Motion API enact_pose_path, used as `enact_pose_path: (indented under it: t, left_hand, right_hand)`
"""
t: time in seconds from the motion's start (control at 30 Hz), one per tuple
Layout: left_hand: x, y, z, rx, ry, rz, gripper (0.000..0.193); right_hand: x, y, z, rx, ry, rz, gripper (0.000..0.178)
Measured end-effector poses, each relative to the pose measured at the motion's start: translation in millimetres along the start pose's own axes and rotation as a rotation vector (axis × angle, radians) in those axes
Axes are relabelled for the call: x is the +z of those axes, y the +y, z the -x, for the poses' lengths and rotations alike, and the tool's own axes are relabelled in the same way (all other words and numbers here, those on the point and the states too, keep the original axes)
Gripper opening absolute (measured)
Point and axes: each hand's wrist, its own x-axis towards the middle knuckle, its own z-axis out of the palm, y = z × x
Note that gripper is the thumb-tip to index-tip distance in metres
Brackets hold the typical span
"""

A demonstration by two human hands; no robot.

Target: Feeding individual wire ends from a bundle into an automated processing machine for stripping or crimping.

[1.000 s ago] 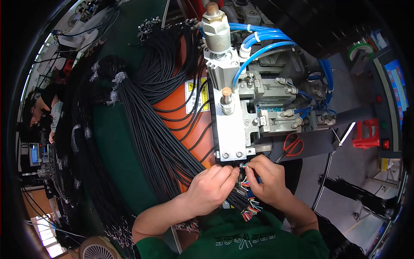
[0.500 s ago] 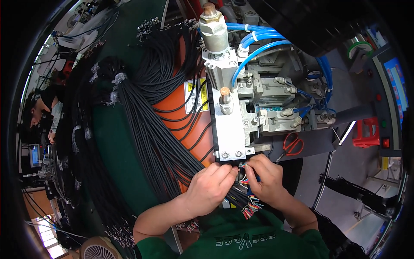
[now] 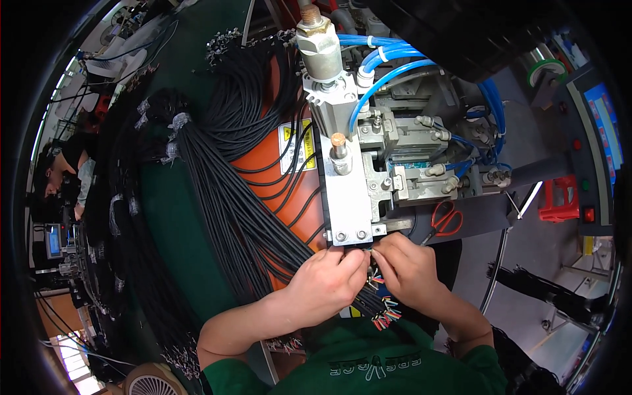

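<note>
Both hands meet at the near end of a pneumatic machine's metal block [image 3: 347, 204]. My left hand [image 3: 329, 276] is closed, its thumb and fingertips pinched just below the block's front edge. Close beside it, my right hand [image 3: 406, 266] also pinches, its fingertips on thin coloured wires. These wires seem to belong to a black cable whose end is mostly hidden behind my fingers. Beneath the hands lies a bundle of black cables [image 3: 230, 191], with stripped multicoloured wire ends [image 3: 385, 316] fanned out toward me.
An orange machine plate [image 3: 273, 191] with a yellow warning label [image 3: 296, 148] lies left of the block. Blue air hoses [image 3: 395, 56] run above. Red-handled scissors [image 3: 447, 220] rest at the right. A control panel [image 3: 599, 131] and red stool [image 3: 559, 199] stand farther right. A fan [image 3: 153, 380] is lower left.
My left fingertips have moved slightly right, closer to the right hand's. The right hand has turned a little, its fingertips now drawn nearer the block's edge. The view has shifted slightly.
</note>
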Motion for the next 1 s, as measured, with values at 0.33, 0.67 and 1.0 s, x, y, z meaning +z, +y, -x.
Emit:
enact_pose_path:
  t: [0.33,0.67,1.0]
  left_hand:
    - [-4,-10,19,-0.200,0.188,0.285,0.043]
    - [4,-15,25,-0.271,0.215,0.118,0.034]
    - [3,-14,29,-0.179,0.353,0.387,0.030]
  right_hand:
    - [12,14,6,0.499,-0.014,-0.660,0.009]
    - [0,-11,0,-0.007,0.007,-0.589,0.022]
    - [-6,-12,-3,0.420,-0.140,-1.243,0.029]
